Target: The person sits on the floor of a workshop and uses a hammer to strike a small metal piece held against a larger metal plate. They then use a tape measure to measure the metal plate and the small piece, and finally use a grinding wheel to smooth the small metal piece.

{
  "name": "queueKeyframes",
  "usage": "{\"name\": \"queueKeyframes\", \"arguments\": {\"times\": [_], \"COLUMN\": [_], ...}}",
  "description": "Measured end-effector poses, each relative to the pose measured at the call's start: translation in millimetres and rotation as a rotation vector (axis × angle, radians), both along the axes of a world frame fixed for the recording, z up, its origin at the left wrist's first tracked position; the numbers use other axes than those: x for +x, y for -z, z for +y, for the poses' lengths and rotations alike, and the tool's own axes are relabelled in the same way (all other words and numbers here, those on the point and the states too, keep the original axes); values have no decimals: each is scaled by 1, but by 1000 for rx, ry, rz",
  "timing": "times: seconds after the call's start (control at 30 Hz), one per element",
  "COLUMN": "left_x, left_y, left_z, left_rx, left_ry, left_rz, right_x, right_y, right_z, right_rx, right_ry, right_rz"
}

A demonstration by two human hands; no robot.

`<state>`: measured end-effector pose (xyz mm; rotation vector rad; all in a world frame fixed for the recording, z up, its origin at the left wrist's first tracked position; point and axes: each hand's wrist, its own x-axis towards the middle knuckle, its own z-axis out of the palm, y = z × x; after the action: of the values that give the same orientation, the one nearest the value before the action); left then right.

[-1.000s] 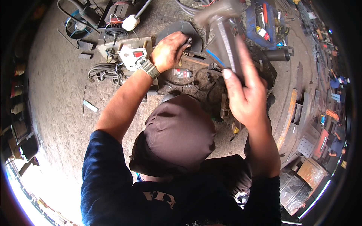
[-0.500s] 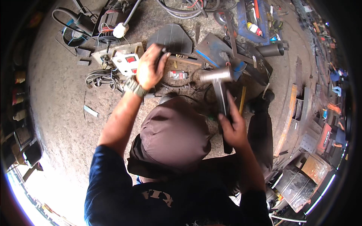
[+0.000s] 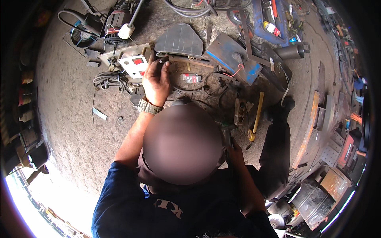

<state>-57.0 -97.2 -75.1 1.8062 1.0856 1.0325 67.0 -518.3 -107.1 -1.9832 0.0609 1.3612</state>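
The left hand [image 3: 156, 82] pinched a small, dark, pale-tipped rod [image 3: 163, 61]; the right hand [image 3: 235, 154] gripped a partly hidden dark hammer [image 3: 228, 136].

Blue tray [image 3: 258, 24], coiled cable [image 3: 109, 81], dark pipe [image 3: 290, 52]

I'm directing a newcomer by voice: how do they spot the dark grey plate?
Find the blue tray, upper right. Left of it lies a blue-streaked plate; further left, beyond the left hand, is the dark grey plate, with slanted sides and no blue.
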Motion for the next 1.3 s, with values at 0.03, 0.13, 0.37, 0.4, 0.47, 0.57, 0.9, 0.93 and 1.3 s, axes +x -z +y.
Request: {"name": "queueKeyframes", "arguments": {"times": [0.03, 0.13, 0.37, 0.4, 0.47, 0.57, 0.9, 0.93, 1.3], "left_x": [1, 1, -4, -5, -6, -10, 10, 13, 25], "left_y": [0, 0, 4, 3, -5, -6, -76, -73, -61], "left_z": [-1, -3, 6, 6, 5, 8, 59, 65, 66], "left_rx": [-25, 0, 102, 78, 119, 70, 74, 85, 150], "left_ry": [-11, -6, 1, 8, 20, 55, 255, 278, 308], "left_rz": [-16, 4, -13, -24, 25, -23, 180, 172, 227], "right_x": [1, 4, 5, 5, 3, 1, 1, 0, 3], "right_y": [0, -2, 0, 2, 2, 3, 2, 9, 6], "right_z": [2, 11, 20, 19, 21, 23, 28, 27, 24], "right_rx": [-1, 0, 46, 47, 51, 48, 49, 83, 69], "right_ry": [-28, -85, -164, -171, -173, -155, -195, -183, -183], "right_rz": [-26, -68, -137, -147, -160, -144, -138, -161, -136]}}
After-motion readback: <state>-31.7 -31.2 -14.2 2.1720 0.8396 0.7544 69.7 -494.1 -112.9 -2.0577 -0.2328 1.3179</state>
